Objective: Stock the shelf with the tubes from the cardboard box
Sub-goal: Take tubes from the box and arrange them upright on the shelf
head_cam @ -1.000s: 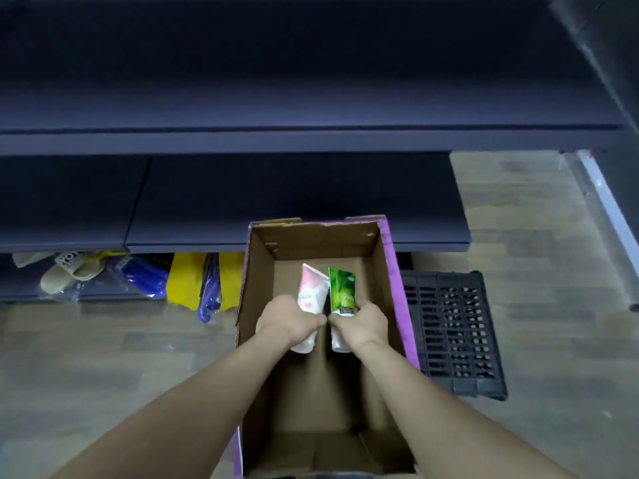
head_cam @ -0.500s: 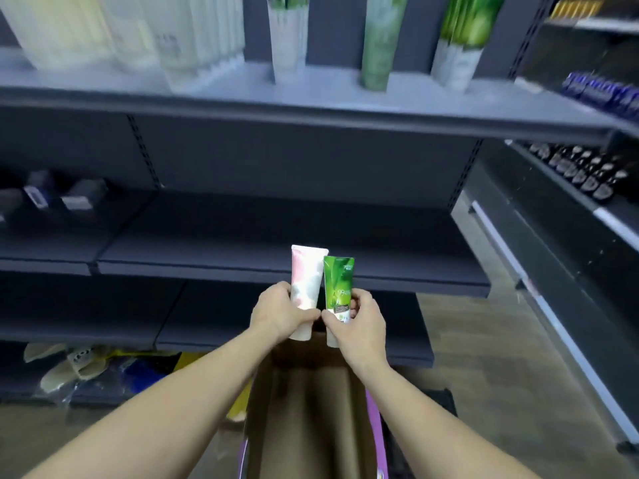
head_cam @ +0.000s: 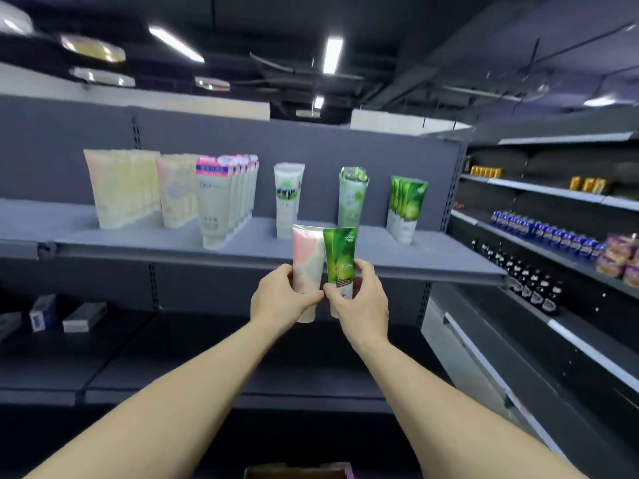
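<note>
- Head view: two hands are raised in front of the shelf (head_cam: 242,252), each holding one tube upright, cap end down.
- Left hand (head_cam: 281,299): fingers (head_cam: 276,276) wrapped around the lower half of the pink tube (head_cam: 307,261); thumb pressed on its front.
- Right hand (head_cam: 363,300): fingers (head_cam: 363,271) wrapped around the lower half of the green tube (head_cam: 339,257); thumb on its front label.
- The two tubes touch side by side between the hands; the green one overlaps the pink one's right edge. The thumb tips meet below them.
- Tubes in hand: two, one pink and one green.
- Beyond the fingertips, on the shelf, six groups of tubes stand cap down: a yellow row (head_cam: 121,188), a peach row (head_cam: 174,190), a pink-top row (head_cam: 221,198), a white tube (head_cam: 287,198), a pale green tube (head_cam: 352,197) and a dark green row (head_cam: 406,207). Blur prevents a count inside each row.
- The pale green tube stands directly behind the held pair.
- Box (head_cam: 297,471): one, only its top edge visible at the bottom of frame, below and between the forearms.
</note>
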Motion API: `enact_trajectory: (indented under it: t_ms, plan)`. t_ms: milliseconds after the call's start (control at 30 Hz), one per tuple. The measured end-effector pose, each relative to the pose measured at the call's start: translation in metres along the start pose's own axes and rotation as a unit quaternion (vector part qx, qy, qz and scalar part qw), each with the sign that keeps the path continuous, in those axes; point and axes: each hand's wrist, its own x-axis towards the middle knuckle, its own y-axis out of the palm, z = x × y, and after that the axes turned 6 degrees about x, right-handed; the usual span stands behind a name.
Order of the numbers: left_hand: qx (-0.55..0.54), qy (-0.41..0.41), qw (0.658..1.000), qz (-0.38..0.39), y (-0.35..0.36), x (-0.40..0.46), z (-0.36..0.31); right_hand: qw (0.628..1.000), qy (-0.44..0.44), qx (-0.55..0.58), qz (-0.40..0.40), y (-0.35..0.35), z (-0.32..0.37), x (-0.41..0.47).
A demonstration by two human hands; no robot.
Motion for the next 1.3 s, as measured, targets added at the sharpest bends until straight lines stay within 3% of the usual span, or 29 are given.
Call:
enact_trajectory:
  t_ms: [400, 600, 1300]
  plan:
    - [-0.014, 0.061, 0.996, -0.058, -0.032, 0.052, -0.067, 0.997, -0.001, -0.011, -0.079, -0.013, 0.054, 0.075]
    - [-0.010, 0.062, 0.996, -0.056, -0.021, 0.065, -0.073, 0.990, 0.053, -0.025, -0.130, -0.037, 0.038, 0.103]
    - [0.011, 0.065, 0.996, -0.066, 0.066, 0.120, -0.103, 0.983, 0.097, -0.051, -0.150, -0.072, -0.036, 0.201]
